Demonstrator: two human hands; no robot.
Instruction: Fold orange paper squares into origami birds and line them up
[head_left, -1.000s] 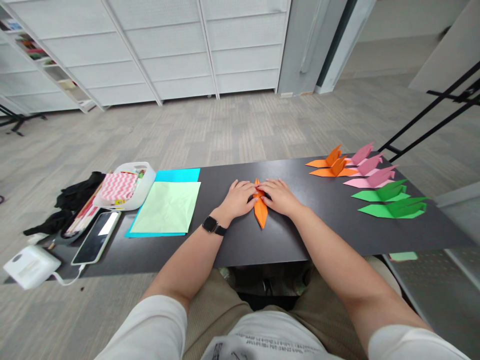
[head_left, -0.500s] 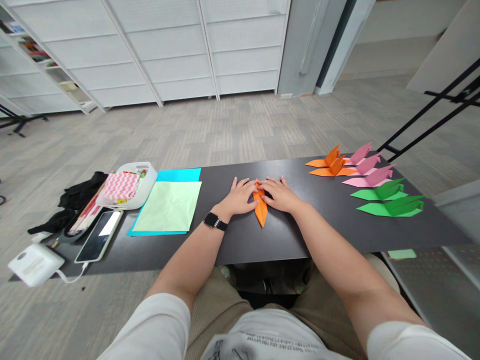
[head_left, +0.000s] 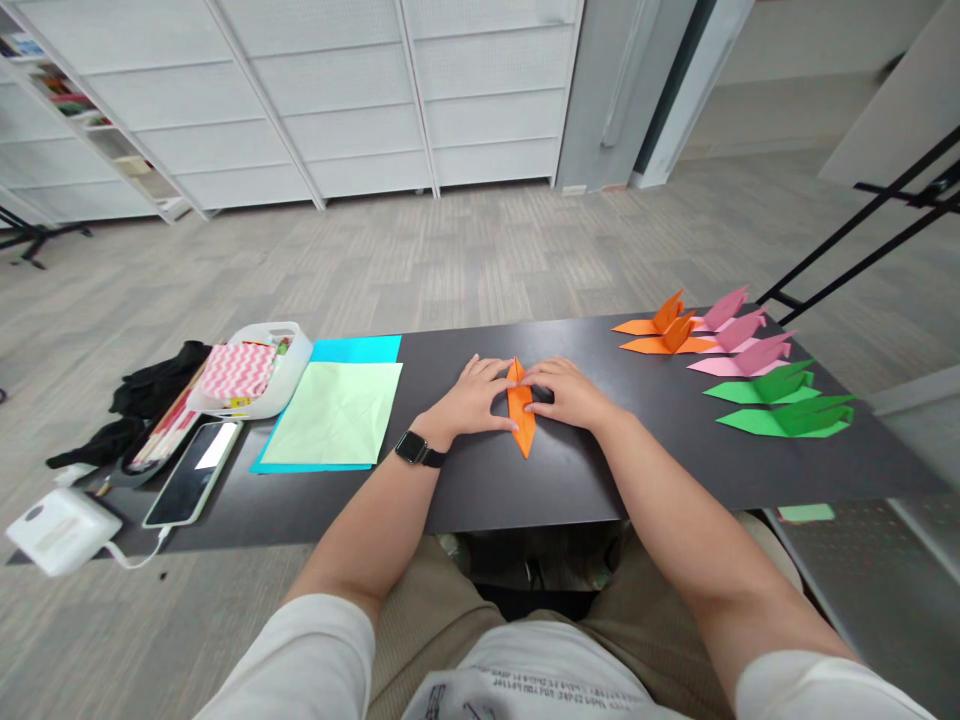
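In the middle of the dark table, a narrow piece of orange folded paper lies with one point toward me. My left hand holds its left side, the thumb at the lower edge and the fingertips near the top. On the other side, my right hand grips the right edge between thumb and fingers. A crease runs down the paper's middle. Part of the upper edges is hidden under my fingertips.
At the right stand several folded paper birds: orange, pink and green. To the left lie light green paper over blue sheets, a white basket, a phone and a white charger.
My left thumb has slid down along the orange paper, and my right thumb has shifted lower. More of the paper's middle shows between my hands.
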